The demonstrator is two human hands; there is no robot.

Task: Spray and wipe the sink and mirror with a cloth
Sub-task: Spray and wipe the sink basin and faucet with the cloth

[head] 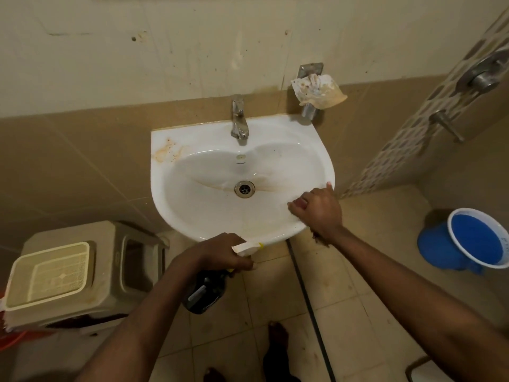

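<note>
gripping spray bottle (205, 293) left hand (220, 253); right hand (316, 209) fisted on sink (192, 210) rim.

Spray bottle (205, 290) — neck and trigger covered by the left hand (220, 253); label unreadable.
Cloth (308, 198) — white against the white sink (192, 210), mostly under the right hand (316, 210); its outline cannot be told.
Print below the overflow hole (241, 156) — too small to read.
Mirror — only a thin dark strip at the top edge; not identifiable with certainty.
Basket (46, 274) — left side cut by the frame.
Blue bucket (479, 238) — right rim cut off.
Red object (11, 340), lower left — mostly out of frame, unidentifiable.
</note>
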